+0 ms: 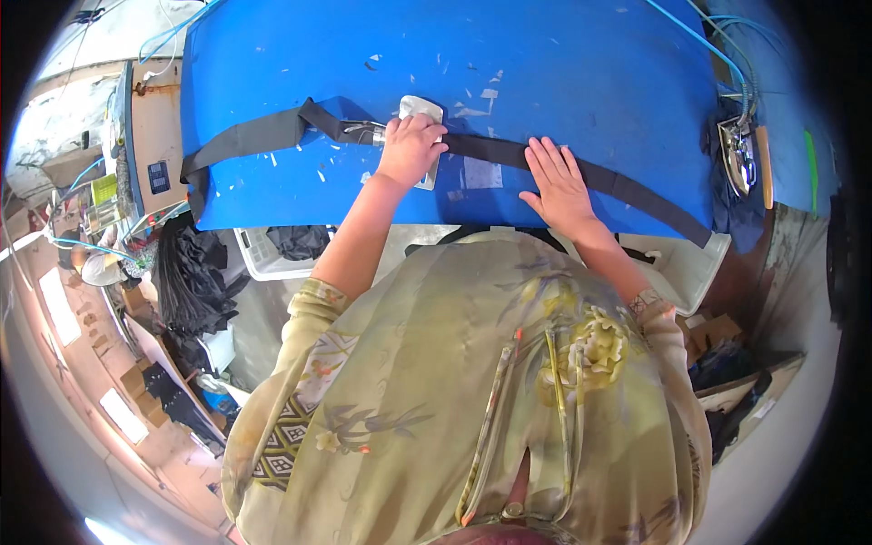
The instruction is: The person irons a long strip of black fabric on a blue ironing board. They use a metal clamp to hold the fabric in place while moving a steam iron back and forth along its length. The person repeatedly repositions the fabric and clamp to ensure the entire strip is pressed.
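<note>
A long dark fabric strip (484, 148) lies curved across a blue-covered table (368, 197), with a twist left of my left hand and its left end hanging at the table's edge. My left hand (412, 144) rests on the strip and on a flat whitish plate (426, 107), fingers curled; what its fingertips grip is hidden. A small metal piece (377, 135) shows just left of that hand, on the strip. My right hand (558, 180) lies palm down, fingers extended, across the strip farther right.
A clothes iron (738, 160) stands at the table's right side, under hoses. White scraps (489, 93) dot the blue surface. White plastic baskets (262, 262) sit below the near edge, one with dark cloth. Black fabric (197, 286) hangs at left. A person (102, 266) is partly visible far left.
</note>
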### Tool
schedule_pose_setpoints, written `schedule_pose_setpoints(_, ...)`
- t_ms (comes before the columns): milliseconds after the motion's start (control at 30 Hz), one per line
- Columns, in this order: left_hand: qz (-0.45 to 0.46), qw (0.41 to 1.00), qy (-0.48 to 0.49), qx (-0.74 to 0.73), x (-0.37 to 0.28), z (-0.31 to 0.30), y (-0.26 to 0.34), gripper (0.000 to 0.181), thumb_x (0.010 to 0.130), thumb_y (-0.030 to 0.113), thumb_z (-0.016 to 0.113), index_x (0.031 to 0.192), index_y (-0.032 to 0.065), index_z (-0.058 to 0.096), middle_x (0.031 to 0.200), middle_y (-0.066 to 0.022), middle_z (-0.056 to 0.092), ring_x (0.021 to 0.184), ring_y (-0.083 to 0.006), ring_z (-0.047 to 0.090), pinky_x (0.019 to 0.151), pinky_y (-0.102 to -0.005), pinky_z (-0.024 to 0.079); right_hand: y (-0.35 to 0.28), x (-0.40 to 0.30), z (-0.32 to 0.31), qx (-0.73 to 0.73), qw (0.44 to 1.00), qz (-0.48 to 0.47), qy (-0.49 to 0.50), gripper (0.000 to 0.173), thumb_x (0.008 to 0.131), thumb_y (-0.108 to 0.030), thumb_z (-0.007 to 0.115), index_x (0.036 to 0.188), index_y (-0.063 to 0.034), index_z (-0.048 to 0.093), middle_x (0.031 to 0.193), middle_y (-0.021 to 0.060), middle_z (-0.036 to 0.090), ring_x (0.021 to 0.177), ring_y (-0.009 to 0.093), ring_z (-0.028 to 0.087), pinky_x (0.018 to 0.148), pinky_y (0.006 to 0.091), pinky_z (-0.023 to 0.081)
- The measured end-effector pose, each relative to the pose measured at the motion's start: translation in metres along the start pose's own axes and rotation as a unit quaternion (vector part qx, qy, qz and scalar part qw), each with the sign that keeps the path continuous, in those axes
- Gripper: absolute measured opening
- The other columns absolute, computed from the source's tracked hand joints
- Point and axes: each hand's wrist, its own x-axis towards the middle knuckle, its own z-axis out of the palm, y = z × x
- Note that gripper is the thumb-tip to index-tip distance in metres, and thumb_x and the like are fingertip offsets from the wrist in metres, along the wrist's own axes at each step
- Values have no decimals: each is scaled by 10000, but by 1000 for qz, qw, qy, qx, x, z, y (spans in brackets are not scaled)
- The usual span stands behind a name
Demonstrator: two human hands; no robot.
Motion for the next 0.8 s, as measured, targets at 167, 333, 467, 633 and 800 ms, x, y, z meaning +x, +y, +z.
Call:
schedule_pose_setpoints(167,25,997,71,31,4,0,18,316,849,230,764,1155,156,728,1116,-40,633,1114,-263,594,1019,-454,397,4,4,-3,72,996,9,43,681,921,-341,690,1490,-41,464,1588,117,406,1498,308,337,1233,476,251)
schedule_pose_setpoints(333,99,992,57,-59,22,23,40,318,838,172,758,1153,146,722,1119,-40,630,1107,-267,590,1015,-440,405,0,25,-1,155,973,74,152,489,851,-132,753,1311,-30,619,1462,119,536,1400,341,463,1147,493,374)
schedule_pose_setpoints(467,142,984,53,-98,28,32,39,309,808,120,766,1114,147,734,1088,-33,631,1074,-257,596,985,-423,420,-3,33,5,125,975,80,163,381,811,-91,763,1179,-46,674,1417,101,566,1376,328,489,1117,486,402)
schedule_pose_setpoints(633,182,973,70,-121,30,31,37,290,795,106,771,1081,146,741,1070,-33,628,1054,-250,595,975,-422,426,-8,36,7,141,966,79,200,286,770,-50,771,1038,-71,672,1305,85,614,1310,321,542,1084,483,432)
schedule_pose_setpoints(800,201,969,36,-137,36,30,43,265,802,102,769,1064,135,737,1070,-36,628,1052,-252,593,979,-421,428,-4,31,7,149,962,71,218,264,766,-28,765,1008,-79,676,1248,86,627,1259,320,568,1075,482,440)
